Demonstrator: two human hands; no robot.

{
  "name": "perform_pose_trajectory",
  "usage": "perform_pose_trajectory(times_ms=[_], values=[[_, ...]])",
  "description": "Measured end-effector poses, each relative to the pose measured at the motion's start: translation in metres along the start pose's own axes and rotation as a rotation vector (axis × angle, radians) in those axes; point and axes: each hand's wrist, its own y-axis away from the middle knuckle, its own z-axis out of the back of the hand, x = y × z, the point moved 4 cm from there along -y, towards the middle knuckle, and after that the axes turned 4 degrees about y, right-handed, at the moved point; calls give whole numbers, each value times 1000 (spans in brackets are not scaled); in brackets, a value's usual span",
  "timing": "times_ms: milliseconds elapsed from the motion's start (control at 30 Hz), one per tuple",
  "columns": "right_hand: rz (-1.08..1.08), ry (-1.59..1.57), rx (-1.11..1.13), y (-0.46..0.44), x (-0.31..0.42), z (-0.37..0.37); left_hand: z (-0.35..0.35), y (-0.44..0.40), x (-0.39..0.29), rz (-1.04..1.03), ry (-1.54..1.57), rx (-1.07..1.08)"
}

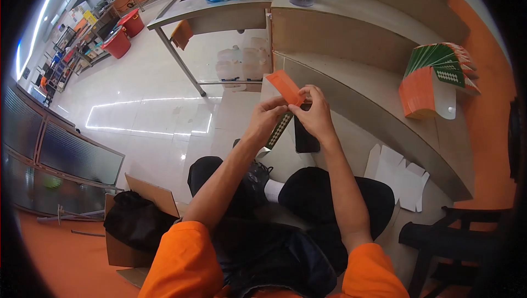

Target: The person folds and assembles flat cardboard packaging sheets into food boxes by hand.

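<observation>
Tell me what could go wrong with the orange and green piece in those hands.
The left hand and right hand pinch the thin orange and green piece close together, so it might crease in the wrong place. The fanned stack of similar pieces on the ledge could slide apart if bumped.

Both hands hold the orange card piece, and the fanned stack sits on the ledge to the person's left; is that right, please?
Not quite: the head view shows the fanned stack on the ledge to the right. The left hand and right hand do hold the card piece.
</observation>
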Motion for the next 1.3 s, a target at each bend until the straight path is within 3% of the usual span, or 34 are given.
perform_pose_trajectory(times_ms=[67, 167, 267, 300, 400, 433, 500, 600, 633, 667, 833, 933, 1067, 1167, 1300], values=[[11, -5, -12, -2, -5, 4, -2, 0, -2, 19, 53, 38], [-28, -75, 52, -7, -12, 10, 3, -2, -22, -119, -300, 7], [-145, -223, 203, -13, -19, 17, -1, 10, -63, -666, -924, -188], [-172, -278, 246, -15, -20, 18, -6, 14, -73, -801, -1048, -158], [-272, -386, 393, -8, -8, 19, -18, 23, -79, -820, -1114, -129], [-327, -416, 461, -5, -7, 17, -15, 19, -77, -788, -1030, -28], [-441, -399, 578, -1, -2, 14, -1, 10, -64, -577, -1055, -37], [-285, -431, 381, -5, -7, 14, 14, 7, -59, -387, -1071, -114], [-109, -552, 405, -3, -4, 22, 17, 7, -60, -347, -1074, -150], [-197, -601, 279, 1, 6, 26, 20, 7, -61, -305, -1076, -185], [80, -720, 444, -3, 19, 28, 22, 10, -58, -279, -1106, -156], [111, -369, 335, -3, 22, 29, 19, 12, -55, -278, -1076, -63], [78, -132, 46, -6, 25, 39, 16, 11, -53, -213, -996, 46], [-6, -6, -7, -11, 15, 44, 27, 6, -56, 48, -574, -158], [-19, -368, 39, -11, 14, 34, 30, 5, -74, -116, -179, -69]])
